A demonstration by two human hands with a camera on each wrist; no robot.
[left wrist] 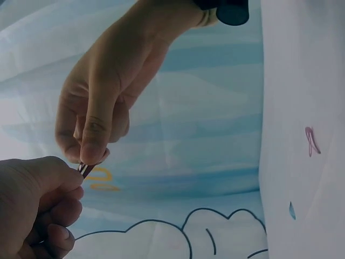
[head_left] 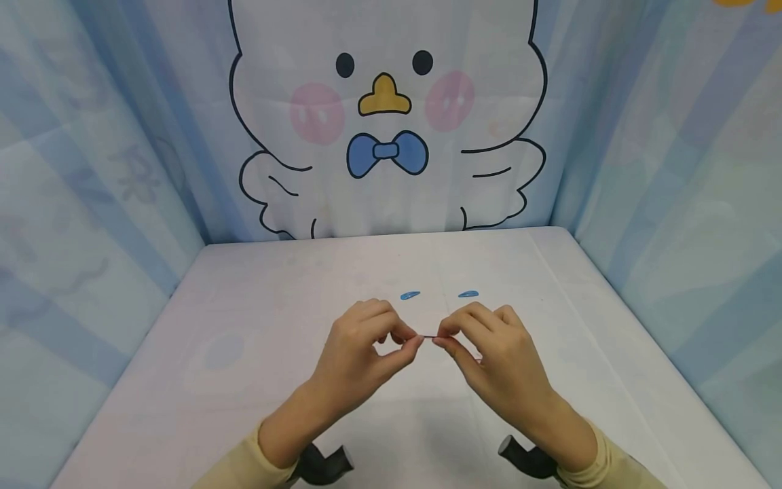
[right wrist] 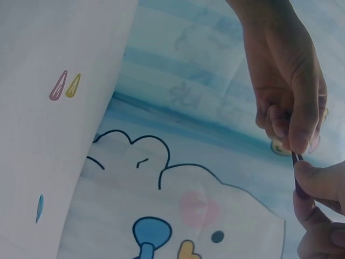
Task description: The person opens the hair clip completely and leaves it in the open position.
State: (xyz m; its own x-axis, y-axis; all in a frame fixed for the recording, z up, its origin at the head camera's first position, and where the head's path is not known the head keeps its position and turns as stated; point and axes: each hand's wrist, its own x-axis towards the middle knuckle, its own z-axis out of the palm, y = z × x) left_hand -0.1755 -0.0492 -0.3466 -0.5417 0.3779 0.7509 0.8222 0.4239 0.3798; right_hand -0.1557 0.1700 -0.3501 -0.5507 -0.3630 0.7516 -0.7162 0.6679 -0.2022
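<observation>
In the head view my left hand [head_left: 360,350] and right hand [head_left: 504,360] meet over the middle of the table. Between thumb and fingers, each pinches one end of a dark, slim snap hair clip [head_left: 430,336]. The right wrist view shows the hair clip [right wrist: 298,178] as dark purple, held from above by my left hand [right wrist: 294,86] and from below by my right hand [right wrist: 323,189]. Fingertips hide much of it. In the left wrist view a short part of the hair clip [left wrist: 84,170] shows between the fingertips.
Beyond the hands, two blue hair clips [head_left: 410,295] lie on the white table [head_left: 269,326]. A pink clip [right wrist: 58,86] and a yellow clip [right wrist: 73,86] lie side by side there. Printed curtains [head_left: 91,170] enclose the table's back and sides.
</observation>
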